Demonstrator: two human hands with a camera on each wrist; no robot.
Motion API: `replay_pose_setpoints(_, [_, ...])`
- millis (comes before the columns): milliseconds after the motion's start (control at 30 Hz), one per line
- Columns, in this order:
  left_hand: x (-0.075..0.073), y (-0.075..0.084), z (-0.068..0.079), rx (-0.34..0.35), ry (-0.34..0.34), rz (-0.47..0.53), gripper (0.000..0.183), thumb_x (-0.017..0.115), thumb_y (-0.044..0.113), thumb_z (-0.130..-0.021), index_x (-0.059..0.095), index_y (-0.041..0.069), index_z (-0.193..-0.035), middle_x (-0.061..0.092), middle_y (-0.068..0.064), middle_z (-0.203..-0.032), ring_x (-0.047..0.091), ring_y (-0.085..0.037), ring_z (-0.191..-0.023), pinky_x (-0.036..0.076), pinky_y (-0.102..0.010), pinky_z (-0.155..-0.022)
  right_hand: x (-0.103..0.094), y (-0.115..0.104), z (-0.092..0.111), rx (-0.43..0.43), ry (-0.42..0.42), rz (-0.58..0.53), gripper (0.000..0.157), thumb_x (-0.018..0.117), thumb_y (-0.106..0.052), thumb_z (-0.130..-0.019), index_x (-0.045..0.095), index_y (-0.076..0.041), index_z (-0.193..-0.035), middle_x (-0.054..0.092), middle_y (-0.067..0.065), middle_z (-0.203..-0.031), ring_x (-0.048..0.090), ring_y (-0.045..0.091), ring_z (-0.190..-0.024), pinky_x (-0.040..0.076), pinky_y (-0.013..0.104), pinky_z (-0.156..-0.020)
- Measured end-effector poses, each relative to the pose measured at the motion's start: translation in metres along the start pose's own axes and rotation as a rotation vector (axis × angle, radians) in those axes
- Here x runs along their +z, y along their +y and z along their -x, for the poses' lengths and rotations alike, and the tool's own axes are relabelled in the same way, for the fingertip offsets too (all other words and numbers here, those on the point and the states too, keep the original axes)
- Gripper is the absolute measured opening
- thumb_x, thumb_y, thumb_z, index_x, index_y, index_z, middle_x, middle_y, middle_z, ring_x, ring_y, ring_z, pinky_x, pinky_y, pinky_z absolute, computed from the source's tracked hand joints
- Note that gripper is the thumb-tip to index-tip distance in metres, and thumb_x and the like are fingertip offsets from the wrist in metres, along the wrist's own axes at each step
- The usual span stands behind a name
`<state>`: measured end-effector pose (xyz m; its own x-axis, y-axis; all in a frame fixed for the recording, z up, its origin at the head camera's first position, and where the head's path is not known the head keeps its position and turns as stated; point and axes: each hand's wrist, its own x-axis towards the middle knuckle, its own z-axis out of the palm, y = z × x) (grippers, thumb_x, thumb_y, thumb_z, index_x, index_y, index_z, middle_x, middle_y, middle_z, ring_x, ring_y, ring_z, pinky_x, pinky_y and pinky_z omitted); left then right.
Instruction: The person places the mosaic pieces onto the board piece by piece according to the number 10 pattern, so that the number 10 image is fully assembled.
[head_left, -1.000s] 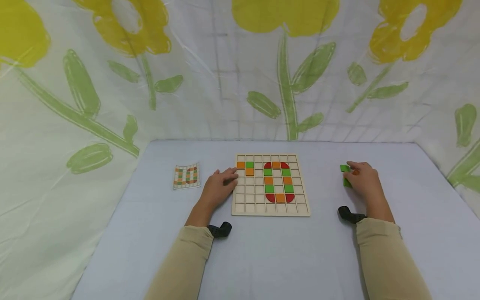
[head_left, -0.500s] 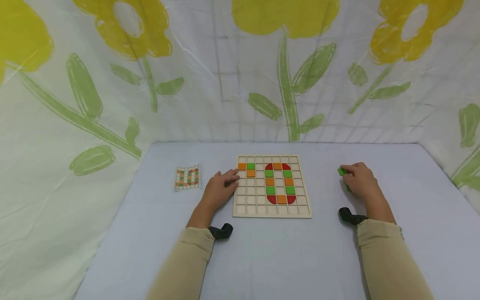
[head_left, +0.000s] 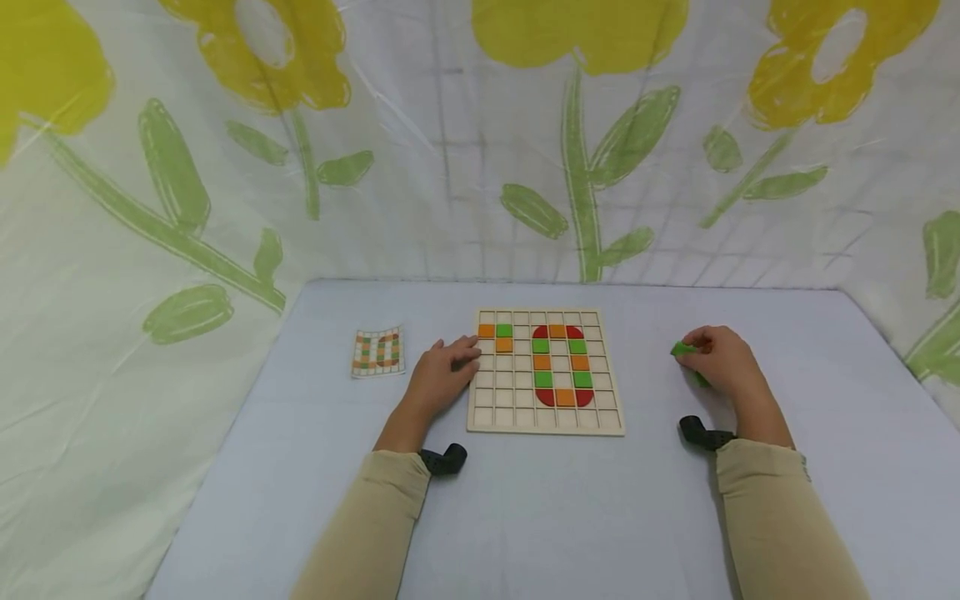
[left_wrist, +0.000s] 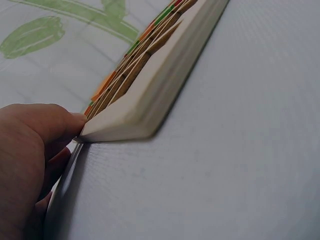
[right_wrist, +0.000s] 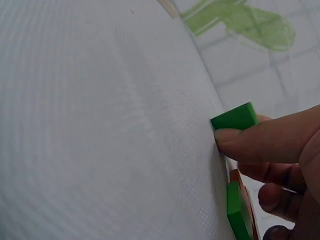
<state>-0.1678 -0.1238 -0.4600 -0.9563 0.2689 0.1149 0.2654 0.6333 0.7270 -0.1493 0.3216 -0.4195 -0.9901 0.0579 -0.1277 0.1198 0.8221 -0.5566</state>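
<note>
Right now a green tile sits pinched in the fingers of the right hand, off to the right of the wooden grid board and well apart from it, with more loose tiles on the table under that hand; the left hand rests against the board's left edge with relaxed fingers, and a pattern card lies further left

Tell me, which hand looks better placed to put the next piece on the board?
The right hand, probably: it already pinches a green tile. The left hand holds no tile and rests against the wooden board at its edge.
</note>
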Motion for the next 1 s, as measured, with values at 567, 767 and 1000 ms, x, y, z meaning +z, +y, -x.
replay_pose_setpoints(567, [0.001, 0.0, -0.002, -0.013, -0.003, 0.007, 0.028, 0.065, 0.022, -0.095, 0.071, 0.012, -0.121, 0.057, 0.005, -0.142, 0.049, -0.014, -0.136, 0.019, -0.037, -0.125, 0.062, -0.128, -0.002, -0.3, -0.075, -0.085, 0.03, 0.071, -0.026, -0.091, 0.071, -0.012, -0.118, 0.07, 0.008, -0.102, 0.059, 0.023, -0.086, 0.052, 0.032, -0.07])
replay_pose_setpoints(767, [0.002, -0.003, 0.001, -0.014, 0.0, 0.024, 0.028, 0.066, 0.023, -0.095, 0.071, 0.012, -0.121, 0.057, 0.005, -0.141, 0.049, -0.015, -0.136, 0.019, -0.039, -0.125, 0.102, -0.179, -0.005, -0.299, -0.124, -0.136, 0.022, 0.074, -0.027, -0.088, 0.071, -0.014, -0.106, 0.07, 0.003, -0.097, 0.063, 0.021, -0.088, 0.056, 0.036, -0.074])
replay_pose_setpoints(1000, [0.0, -0.003, 0.0, 0.009, -0.001, 0.008, 0.028, 0.065, 0.023, -0.096, 0.071, 0.013, -0.121, 0.057, 0.004, -0.142, 0.049, -0.015, -0.136, 0.019, -0.04, -0.125, 0.13, -0.2, -0.009, -0.23, -0.105, -0.09, 0.014, 0.076, -0.026, -0.087, 0.072, -0.016, -0.097, 0.07, 0.0, -0.093, 0.062, 0.018, -0.082, 0.054, 0.034, -0.072])
